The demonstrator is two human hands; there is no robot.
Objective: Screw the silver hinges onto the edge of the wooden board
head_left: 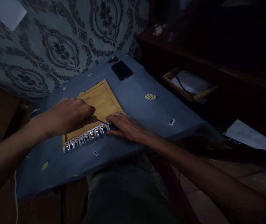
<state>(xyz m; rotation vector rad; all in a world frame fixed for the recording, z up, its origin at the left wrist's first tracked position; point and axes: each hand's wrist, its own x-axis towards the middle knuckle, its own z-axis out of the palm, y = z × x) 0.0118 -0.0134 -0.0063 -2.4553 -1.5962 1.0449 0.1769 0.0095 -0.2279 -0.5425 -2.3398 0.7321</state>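
A wooden board (100, 96) with a raised rim lies on the blue tablecloth. Along its near edge runs a row of several shiny metal clips (83, 139). My left hand (72, 113), above the board, is closed around the handle of a thin screwdriver (100, 120). The tool's dark shaft points right, its tip at the metal clip (107, 127) at the row's right end. At the board's right near corner, my right hand (124, 126) has its fingertips around that same clip, thumb on the near side and fingers on the board side.
Beyond the board lie a black phone (122, 70) and a small dark object (113, 59). An open drawer (189, 84) holding papers is at the right, beside dark furniture. A white cable (16, 193) hangs at the left. Patterned wallpaper (60, 49) rises behind the table.
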